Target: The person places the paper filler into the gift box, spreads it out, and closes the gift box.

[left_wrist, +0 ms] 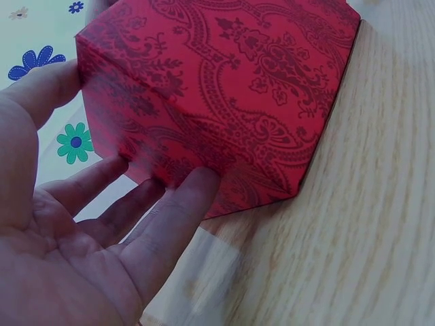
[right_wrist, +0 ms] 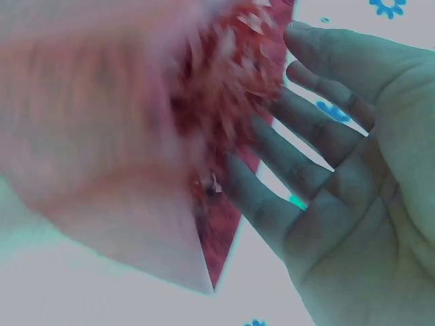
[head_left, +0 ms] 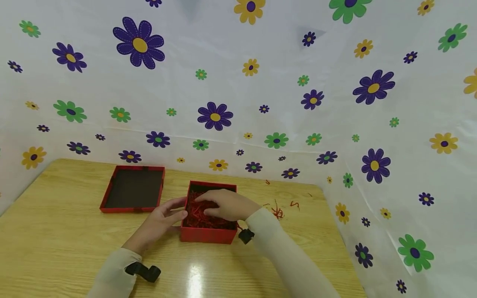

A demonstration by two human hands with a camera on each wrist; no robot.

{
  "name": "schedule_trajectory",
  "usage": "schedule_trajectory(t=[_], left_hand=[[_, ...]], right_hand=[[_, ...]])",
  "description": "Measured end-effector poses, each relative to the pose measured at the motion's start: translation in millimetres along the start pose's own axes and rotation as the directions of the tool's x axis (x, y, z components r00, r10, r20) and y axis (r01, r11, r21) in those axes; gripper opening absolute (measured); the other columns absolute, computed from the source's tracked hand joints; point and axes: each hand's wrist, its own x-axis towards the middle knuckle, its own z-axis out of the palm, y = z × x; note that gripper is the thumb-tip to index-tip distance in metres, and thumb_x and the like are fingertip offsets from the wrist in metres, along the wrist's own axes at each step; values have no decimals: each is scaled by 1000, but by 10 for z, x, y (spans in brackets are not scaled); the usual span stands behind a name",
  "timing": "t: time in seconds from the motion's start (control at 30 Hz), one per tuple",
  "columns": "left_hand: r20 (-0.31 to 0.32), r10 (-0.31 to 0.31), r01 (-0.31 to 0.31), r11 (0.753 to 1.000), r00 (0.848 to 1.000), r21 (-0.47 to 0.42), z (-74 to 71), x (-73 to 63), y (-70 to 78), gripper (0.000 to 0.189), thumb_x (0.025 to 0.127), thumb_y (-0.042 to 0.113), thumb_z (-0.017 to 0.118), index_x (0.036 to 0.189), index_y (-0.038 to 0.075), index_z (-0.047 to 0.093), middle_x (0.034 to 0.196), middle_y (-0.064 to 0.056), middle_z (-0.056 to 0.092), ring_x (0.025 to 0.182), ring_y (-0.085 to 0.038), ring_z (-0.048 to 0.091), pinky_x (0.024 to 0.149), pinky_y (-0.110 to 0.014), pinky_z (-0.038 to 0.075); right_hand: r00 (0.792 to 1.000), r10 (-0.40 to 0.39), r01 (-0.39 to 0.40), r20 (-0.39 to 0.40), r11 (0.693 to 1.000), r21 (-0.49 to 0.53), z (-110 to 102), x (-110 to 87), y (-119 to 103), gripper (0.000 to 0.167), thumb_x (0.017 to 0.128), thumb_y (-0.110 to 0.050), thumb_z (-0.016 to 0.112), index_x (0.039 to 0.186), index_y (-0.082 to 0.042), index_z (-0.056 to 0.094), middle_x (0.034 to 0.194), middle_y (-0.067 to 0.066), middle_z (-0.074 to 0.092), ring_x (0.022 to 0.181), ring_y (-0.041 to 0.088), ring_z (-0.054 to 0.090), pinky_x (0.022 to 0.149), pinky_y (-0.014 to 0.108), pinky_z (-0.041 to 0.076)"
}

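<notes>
A red box [head_left: 208, 236] with a dark pattern stands on the table, its top uncovered. Red shredded paper [head_left: 197, 213] fills its inside. My left hand [head_left: 162, 218] rests against the box's left wall; the left wrist view shows its spread fingers [left_wrist: 170, 234] touching the patterned side. Over the shredded paper lies my right hand [head_left: 227, 205], reaching in from the right. In the blurred right wrist view its fingers [right_wrist: 299, 129] extend along the paper and are not curled round anything. Whether the fingertips press into the paper is hard to tell.
To the left, the red box lid [head_left: 134, 188] lies with its black inside up. Loose red paper shreds [head_left: 277, 212] are scattered on the wooden table [head_left: 67, 240], right of the box. A flower-printed white sheet [head_left: 179, 91] rises behind the table and along its right side.
</notes>
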Motion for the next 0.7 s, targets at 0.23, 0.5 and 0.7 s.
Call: schedule_trajectory(t=[0.23, 0.5, 0.7], left_hand=[[-20, -18, 18, 1000, 1000, 2, 0, -5, -13, 68, 102, 30, 68, 160, 11, 37, 159, -21, 39, 140, -42, 48, 97, -46, 58], [-9, -17, 17, 1000, 1000, -2, 20, -13, 37, 68, 103, 28, 67, 160, 8, 35, 157, -26, 39, 138, -43, 49, 98, -47, 57], [-12, -16, 16, 1000, 1000, -20, 28, -15, 57, 67, 103, 27, 66, 160, 6, 35, 158, -25, 38, 140, -44, 46, 98, -48, 57]], right_hand=[[997, 4, -4, -74, 1000, 8, -159, -356, 130, 29, 105, -22, 64, 133, -16, 68, 132, -4, 67, 117, 12, 63, 100, 31, 53], [997, -77, 78, -27, 996, 49, -25, -513, 174, 16, 102, -17, 68, 116, -16, 76, 110, -7, 73, 88, -1, 62, 78, 19, 54], [995, -103, 102, 18, 993, 60, 116, -334, 103, 18, 103, -17, 66, 119, -17, 75, 115, -9, 72, 99, -3, 63, 87, 16, 53]])
